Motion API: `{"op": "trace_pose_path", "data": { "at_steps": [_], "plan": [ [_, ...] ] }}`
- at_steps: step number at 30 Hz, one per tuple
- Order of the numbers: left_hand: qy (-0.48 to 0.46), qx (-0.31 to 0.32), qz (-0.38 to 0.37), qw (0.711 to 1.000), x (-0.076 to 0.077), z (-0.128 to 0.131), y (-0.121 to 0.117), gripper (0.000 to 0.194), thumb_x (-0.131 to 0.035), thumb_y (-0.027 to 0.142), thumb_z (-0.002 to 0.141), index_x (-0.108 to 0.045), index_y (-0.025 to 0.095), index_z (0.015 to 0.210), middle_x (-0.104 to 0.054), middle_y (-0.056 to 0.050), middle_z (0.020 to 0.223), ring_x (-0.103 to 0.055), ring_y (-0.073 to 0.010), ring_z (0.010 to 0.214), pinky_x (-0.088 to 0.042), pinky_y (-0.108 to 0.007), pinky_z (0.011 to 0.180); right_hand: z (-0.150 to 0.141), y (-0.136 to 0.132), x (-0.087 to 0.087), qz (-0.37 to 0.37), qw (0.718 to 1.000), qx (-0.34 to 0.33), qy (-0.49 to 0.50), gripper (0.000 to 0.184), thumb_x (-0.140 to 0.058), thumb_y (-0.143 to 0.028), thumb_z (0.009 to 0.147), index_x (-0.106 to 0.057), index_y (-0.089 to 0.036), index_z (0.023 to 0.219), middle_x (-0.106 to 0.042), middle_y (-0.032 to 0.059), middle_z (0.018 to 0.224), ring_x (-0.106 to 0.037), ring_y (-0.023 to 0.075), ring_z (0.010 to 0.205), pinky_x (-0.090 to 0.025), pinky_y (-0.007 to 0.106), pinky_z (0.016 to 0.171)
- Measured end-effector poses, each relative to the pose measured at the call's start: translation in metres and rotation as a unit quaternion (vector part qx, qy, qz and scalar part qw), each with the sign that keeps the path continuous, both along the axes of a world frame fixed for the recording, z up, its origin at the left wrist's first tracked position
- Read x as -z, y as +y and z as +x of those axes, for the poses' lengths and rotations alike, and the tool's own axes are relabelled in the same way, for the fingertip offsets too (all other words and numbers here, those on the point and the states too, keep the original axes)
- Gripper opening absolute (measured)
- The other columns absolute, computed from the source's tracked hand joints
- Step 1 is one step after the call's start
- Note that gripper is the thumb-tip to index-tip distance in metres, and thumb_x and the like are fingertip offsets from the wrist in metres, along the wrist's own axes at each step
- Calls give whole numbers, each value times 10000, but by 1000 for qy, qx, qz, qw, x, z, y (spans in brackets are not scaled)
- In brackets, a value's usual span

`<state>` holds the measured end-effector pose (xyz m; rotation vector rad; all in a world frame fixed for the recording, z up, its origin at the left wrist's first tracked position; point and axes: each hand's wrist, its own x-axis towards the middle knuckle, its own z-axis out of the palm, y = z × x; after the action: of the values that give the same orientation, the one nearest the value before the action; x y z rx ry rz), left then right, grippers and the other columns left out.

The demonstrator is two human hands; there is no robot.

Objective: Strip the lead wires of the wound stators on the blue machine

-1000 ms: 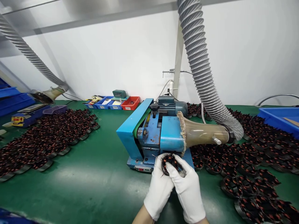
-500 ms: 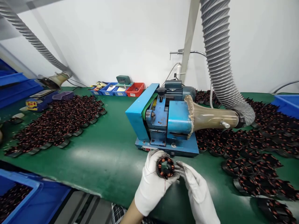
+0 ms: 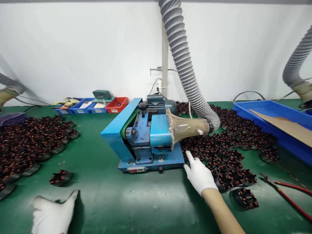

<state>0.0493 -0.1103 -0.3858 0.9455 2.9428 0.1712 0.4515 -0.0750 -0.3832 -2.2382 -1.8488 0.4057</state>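
My left hand (image 3: pixel 54 213), in a white glove, is low at the left with its thumb spread wide and nothing visible in it. Just beyond it a single motor stator (image 3: pixel 60 177), a dark ring with copper windings, lies apart on the bench. My right hand (image 3: pixel 200 175), also gloved, reaches toward the stators (image 3: pixel 225 161) beside the belt grinder. Its index finger stretches out and its thumb is apart; whether the fingertip touches a stator I cannot tell. The blue belt grinder (image 3: pixel 140 139) stands between my hands.
More stators (image 3: pixel 29 143) crowd the left side. Red-handled pliers (image 3: pixel 280 186) lie at the right, near a blue tray (image 3: pixel 253 104) with cardboard. A ribbed hose (image 3: pixel 181 48) drops to the grinder's hood. Small bins (image 3: pixel 117 105) line the wall.
The stator that my left hand held before the grinder is out of my hands. My hands have parted, left hand leftward, right hand toward the right-hand stators. The view has swung right.
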Motion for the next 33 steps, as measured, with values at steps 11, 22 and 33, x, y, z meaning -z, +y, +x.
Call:
{"op": "trace_pose_path", "data": {
  "at_steps": [11,22,33],
  "plan": [
    [-615,336,168,693,29,199,-50,847,-682,222,580,-336,338,1345,-472,-91,1382,-560,-319,1136,-444,-480,937,6,-77,-28,-3,984,-154,89,152,-549,-265,845,-633,-250,971,-705,45,923,-670,221,819,-504,295,722],
    [-604,407,211,652,-8,217,-33,759,-740,40,410,-562,281,1107,-647,-61,1073,-643,-287,928,-541,-407,819,-20,-68,-57,8,784,-53,618,273,-622,-429,771,-704,-202,897,-701,68,829,-649,217,761,-523,308,708],
    [-498,450,397,626,-41,227,-41,625,-623,32,493,-551,285,1060,-537,-21,1006,-541,-220,1024,-453,-329,909,-41,-44,-57,229,787,60,569,249,-536,-395,844,-605,-219,683,-587,-8,664,-552,166,650,-459,256,634]
  ]
}}
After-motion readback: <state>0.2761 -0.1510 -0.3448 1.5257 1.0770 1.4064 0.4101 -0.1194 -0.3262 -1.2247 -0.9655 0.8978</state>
